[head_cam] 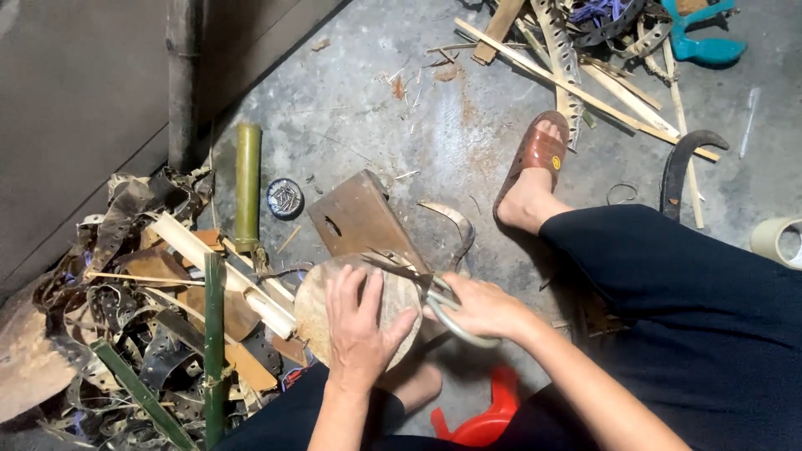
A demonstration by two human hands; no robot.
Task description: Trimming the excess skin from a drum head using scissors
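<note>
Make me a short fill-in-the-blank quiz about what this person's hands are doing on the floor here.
The left hand lies flat on a ____ disc.
The right hand holds a pair of ____.
The foot wears a ____ sandal.
A green ____ tube lies near the wall.

Missing words: round; scissors; brown; bamboo

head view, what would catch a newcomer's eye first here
Dead centre, the left hand presses flat on a round tan disc while the right hand works big shears at its edge. To the left sprawls a pile of scrap strips and green bamboo. Upper right, a foot in a brown sandal rests on the concrete floor.
</note>
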